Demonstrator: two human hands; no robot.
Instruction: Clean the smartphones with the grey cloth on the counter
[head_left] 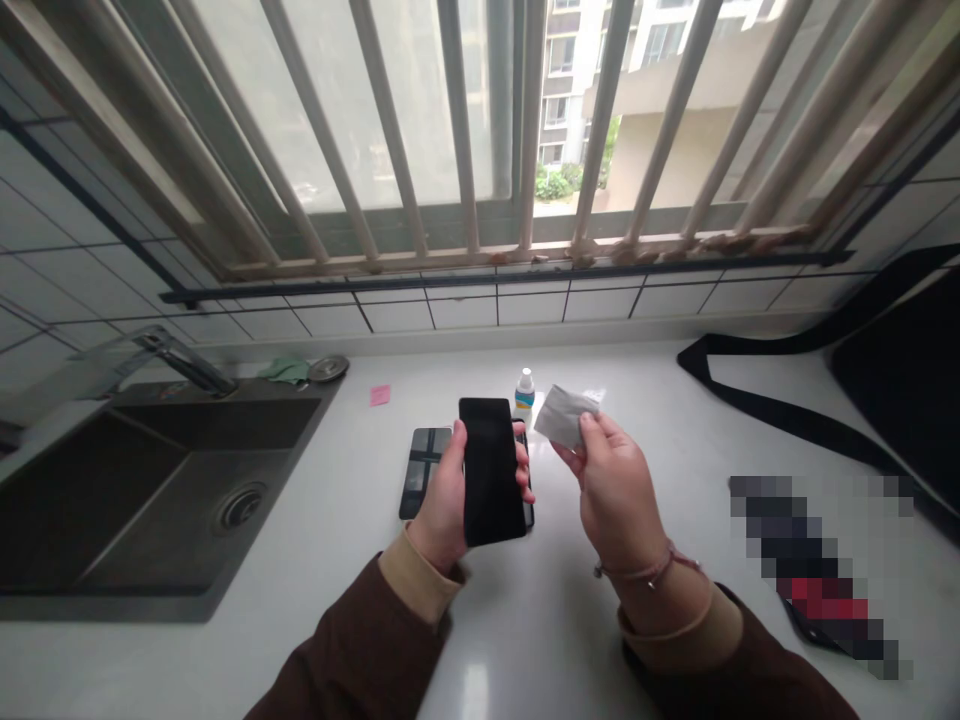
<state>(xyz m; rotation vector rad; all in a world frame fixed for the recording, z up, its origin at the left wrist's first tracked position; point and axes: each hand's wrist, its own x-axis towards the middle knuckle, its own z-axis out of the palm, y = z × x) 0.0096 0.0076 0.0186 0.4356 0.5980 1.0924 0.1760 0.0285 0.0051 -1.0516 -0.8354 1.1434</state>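
My left hand [439,500] is wrapped round a black smartphone [493,470], its dark screen facing me. In my right hand [619,475], thumb and fingers pinch a grey-white cloth [564,415], held just right of the phone. Behind the two hands stands a small white bottle [524,392] with a blue and yellow label. Another phone [420,475], its glass reflecting the window bars, lies on the counter left of the held one. A further dark-edged device [529,512] is mostly hidden behind the held phone.
A dark sink [180,510] with a faucet [191,365] is set in the white counter [337,590] at left. Nearby are a green cloth [285,370], a metal drain cover [328,369] and a pink note [380,395]. A black bag strap [780,415] and a pixelated object [817,570] lie at right.
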